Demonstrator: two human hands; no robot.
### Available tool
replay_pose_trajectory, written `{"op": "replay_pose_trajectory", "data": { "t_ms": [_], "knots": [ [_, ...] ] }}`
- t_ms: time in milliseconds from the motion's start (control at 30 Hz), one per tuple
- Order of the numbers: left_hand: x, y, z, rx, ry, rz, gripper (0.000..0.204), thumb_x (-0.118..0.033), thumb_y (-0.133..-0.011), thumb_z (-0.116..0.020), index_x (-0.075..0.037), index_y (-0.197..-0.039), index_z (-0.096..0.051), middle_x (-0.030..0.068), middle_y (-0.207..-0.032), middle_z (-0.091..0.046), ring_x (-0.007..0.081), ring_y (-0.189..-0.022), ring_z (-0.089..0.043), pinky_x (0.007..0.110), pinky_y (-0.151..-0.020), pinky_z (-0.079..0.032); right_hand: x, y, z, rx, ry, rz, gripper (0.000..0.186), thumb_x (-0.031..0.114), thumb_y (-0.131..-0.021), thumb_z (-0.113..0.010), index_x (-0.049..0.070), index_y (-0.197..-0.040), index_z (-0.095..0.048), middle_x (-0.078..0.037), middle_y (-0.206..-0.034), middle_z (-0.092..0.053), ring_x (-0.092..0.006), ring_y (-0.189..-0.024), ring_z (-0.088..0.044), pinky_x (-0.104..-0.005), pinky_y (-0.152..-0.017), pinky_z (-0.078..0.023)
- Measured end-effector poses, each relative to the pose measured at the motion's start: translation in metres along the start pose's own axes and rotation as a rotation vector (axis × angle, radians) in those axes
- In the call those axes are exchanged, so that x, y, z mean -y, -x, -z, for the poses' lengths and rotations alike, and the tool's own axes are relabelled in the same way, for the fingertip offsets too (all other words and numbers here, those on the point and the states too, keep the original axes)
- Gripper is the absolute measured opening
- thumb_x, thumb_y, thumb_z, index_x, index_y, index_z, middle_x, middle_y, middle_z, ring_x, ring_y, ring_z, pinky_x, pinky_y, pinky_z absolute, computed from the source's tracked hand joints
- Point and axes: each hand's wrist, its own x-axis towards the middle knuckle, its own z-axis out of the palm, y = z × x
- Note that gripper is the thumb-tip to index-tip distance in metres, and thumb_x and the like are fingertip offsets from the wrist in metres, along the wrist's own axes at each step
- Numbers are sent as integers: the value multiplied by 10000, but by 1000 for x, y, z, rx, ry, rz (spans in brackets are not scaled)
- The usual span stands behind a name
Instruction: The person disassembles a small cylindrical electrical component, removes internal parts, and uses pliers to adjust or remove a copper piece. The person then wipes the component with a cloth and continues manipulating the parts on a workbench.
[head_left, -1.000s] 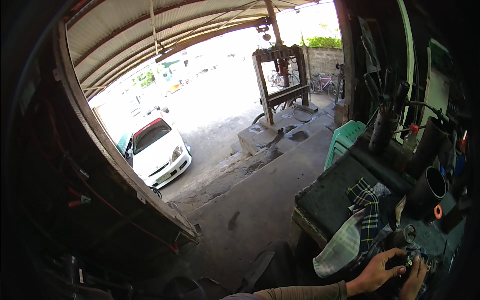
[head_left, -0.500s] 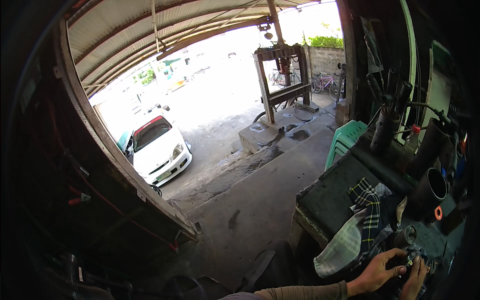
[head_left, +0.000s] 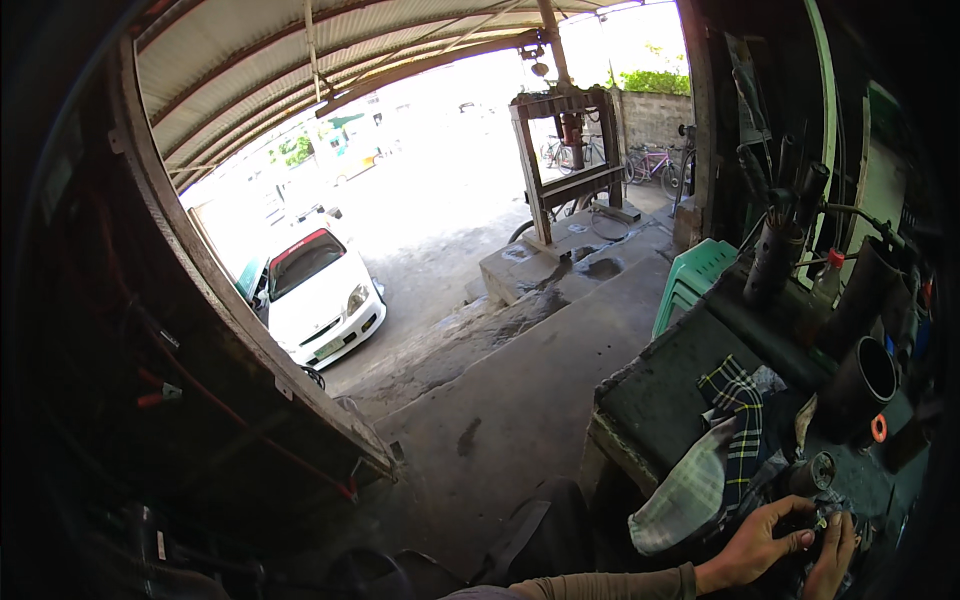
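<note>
At the lower right, over the dark workbench, my two hands come together. My left hand is closed in a pinch, its thumb and fingertips bent round a small shiny metal part. From the other side, my right hand presses its fingers to the same part. The part is too small to name more exactly. Just beyond the hands stands a small metal cylinder with a round top. Cloths, one plaid and one pale green, lie left of the hands and hang over the bench edge.
A wide dark pipe, an orange ring, a red-capped bottle and a tool holder crowd the bench. Beside it are stacked green stools. Farther off stand a press frame and a white car.
Both hands stay almost in place around the small part. The whole view has shifted very slightly.
</note>
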Motion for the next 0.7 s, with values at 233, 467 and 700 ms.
{"op": "replay_pose_trajectory", "data": {
  "t_ms": [233, 467, 700],
  "knots": [
    [4, 3, -1, -9, -24, -8, 483, -232, -1035, -785, 22, -1409, -617, 94, -1331, -690, 160, -1274, -606, 340, -1130, -468, -4, -2, -2, -29, 101, 66, 379, 245, -1146, -582, -83, -1295, -700, -259, -1220, -758, -326, -1079, -708, -424, -966, -539],
    [-2, 1, -1, -22, 34, 45, 498, -236, -1038, -779, 24, -1427, -609, 99, -1338, -691, 165, -1282, -605, 342, -1140, -463, 9, 2, 3, 47, -94, 33, 480, 326, -1163, -555, -81, -1382, -686, -287, -1273, -749, -366, -1146, -698, -455, -1033, -509],
    [0, 2, 1, -19, -57, -12, 490, -241, -1037, -781, 23, -1416, -620, 113, -1346, -695, 182, -1296, -612, 346, -1147, -461, 2, -3, -1, -20, 174, -54, 416, 249, -1148, -585, -87, -1371, -685, -279, -1297, -749, -360, -1137, -717, -436, -1014, -534]
  ]
}}
